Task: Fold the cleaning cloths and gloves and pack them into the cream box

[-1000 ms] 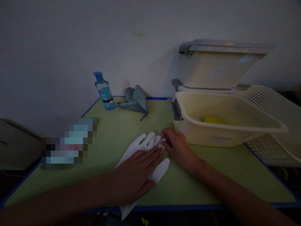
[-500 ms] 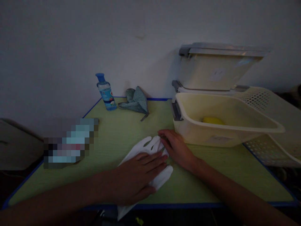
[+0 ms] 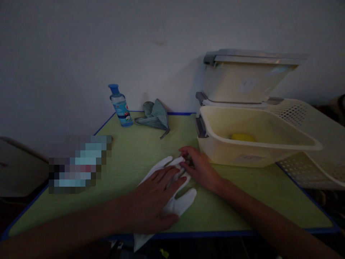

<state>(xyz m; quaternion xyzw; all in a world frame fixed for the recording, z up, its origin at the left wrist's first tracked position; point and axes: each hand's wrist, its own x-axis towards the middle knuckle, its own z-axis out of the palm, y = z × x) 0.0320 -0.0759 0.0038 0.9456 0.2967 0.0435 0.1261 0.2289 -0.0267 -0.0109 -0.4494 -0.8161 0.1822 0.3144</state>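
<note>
A white glove [image 3: 182,205] lies on the green tabletop, its fingers pointing away from me and its cuff hanging past the front edge. My left hand [image 3: 153,198] rests flat across the palm of the glove, fingers stretched out and a little apart. At the glove's fingertips, my right hand [image 3: 199,167] has its thumb and fingers closed on one glove finger. Part of the glove is hidden beneath my left hand.
A cream bin [image 3: 261,154] with a raised lid [image 3: 253,79] stands at the right, a yellow thing [image 3: 242,137] inside. Beside it is a perforated basket [image 3: 323,122]. At the back are a blue bottle [image 3: 122,109] and a crumpled grey-green cloth [image 3: 155,117]. A blurred-out item [image 3: 83,162] lies left.
My left hand has drawn back slightly toward the left, and its fingers have shifted, showing more of the glove. My right hand stays at the glove's fingertips.
</note>
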